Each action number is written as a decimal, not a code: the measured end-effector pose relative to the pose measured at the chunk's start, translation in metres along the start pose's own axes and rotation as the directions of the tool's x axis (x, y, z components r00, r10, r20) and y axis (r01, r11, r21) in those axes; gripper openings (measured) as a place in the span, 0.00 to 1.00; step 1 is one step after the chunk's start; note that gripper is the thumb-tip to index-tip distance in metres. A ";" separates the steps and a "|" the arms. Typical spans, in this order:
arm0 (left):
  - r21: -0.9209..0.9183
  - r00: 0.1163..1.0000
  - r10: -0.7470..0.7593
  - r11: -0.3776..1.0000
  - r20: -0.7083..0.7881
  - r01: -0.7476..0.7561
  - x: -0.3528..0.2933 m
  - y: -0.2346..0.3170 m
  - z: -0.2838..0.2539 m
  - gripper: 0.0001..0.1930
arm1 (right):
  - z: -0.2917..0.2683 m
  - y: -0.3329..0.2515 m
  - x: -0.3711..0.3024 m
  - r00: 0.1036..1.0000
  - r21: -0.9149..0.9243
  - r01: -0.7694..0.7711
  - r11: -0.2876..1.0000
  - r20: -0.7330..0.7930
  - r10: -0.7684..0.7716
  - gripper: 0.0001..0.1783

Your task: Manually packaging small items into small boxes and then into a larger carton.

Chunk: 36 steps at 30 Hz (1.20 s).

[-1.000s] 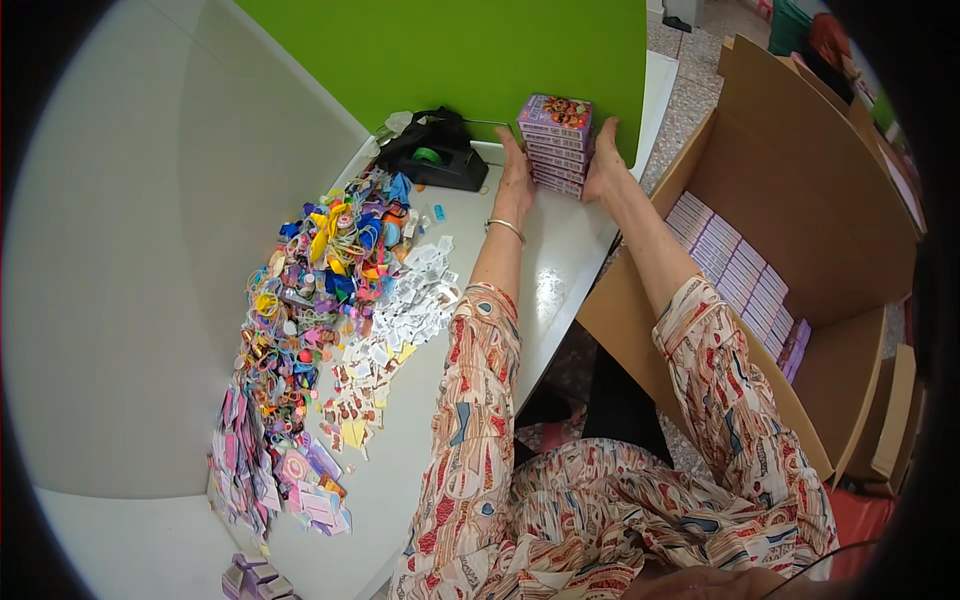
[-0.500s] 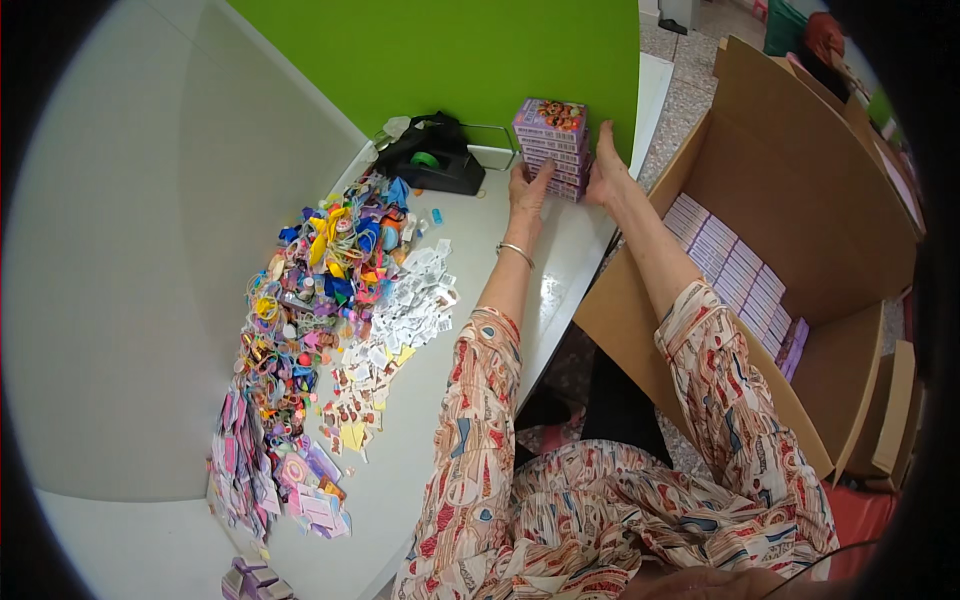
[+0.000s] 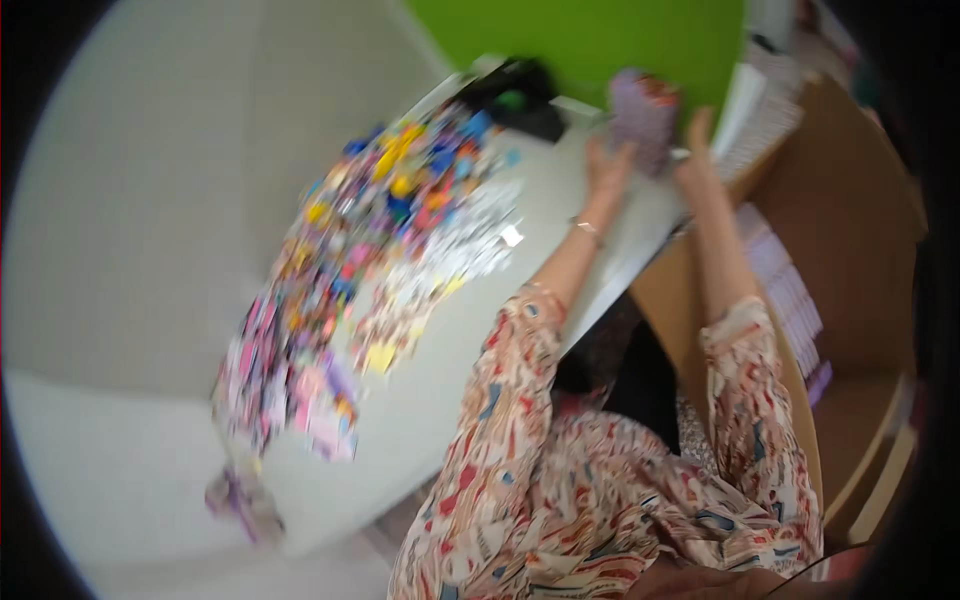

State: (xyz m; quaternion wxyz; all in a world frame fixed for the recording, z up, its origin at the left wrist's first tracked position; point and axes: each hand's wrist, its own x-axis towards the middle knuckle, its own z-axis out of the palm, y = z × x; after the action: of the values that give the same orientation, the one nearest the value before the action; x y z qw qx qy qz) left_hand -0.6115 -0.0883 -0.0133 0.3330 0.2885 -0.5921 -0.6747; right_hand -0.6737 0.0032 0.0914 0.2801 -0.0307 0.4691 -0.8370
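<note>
- Boxes [image 3: 643,125] stand in one stack at the far end of the tabletop [image 3: 400,430], before the green panel [image 3: 580,40].
- They seem light and stiff, maybe slippery between layers; better hold both sides, low.
- Left hand [image 3: 610,170] is at the left side; blur hides whether it grasps.
- Right hand [image 3: 697,150] is at the right, fingers straight, not clenched.
- One carton [image 3: 860,180]; box count is too blurred.

Looks like a workshop — trinkets [image 3: 405,190] heaped on a table [image 3: 410,410], boxes [image 3: 783,282] in a carton [image 3: 855,250].
</note>
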 end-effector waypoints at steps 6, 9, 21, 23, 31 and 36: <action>-0.010 0.985 -0.080 0.997 0.155 0.083 -0.142 0.039 -0.059 0.25 | 0.007 -0.001 -0.053 0.942 -0.175 0.305 0.936 -0.091 -0.324 0.40; 0.353 0.990 0.031 0.932 0.140 -0.079 -0.198 0.059 -0.168 0.22 | 0.018 0.053 -0.084 0.856 -0.380 0.516 0.767 0.225 -0.465 0.32; 0.652 0.649 0.275 0.606 -0.710 0.456 -0.412 0.107 -0.500 0.31 | 0.000 0.217 -0.265 0.278 -0.268 0.932 0.243 0.961 -0.007 0.24; 0.499 0.517 0.203 0.681 -0.832 0.536 -0.443 0.106 -0.522 0.34 | -0.002 0.214 -0.262 0.246 -0.244 0.949 0.201 0.969 0.013 0.25; 0.566 0.383 0.750 -0.014 -0.539 0.824 -0.578 0.140 -0.638 0.42 | 0.003 0.215 -0.267 0.196 -0.209 0.969 0.130 0.975 0.109 0.24; 0.251 0.089 0.495 0.271 -0.864 0.929 -0.630 0.173 -0.684 0.48 | -0.001 0.216 -0.260 0.193 -0.204 0.976 0.071 0.972 0.136 0.24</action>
State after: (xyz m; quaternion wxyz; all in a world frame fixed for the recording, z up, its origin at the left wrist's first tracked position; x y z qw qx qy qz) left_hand 0.3286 -0.0184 0.0647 0.2227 0.8880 -0.3854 0.1154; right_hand -0.3605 0.0469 -0.0274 0.0383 -0.7745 0.5655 -0.2809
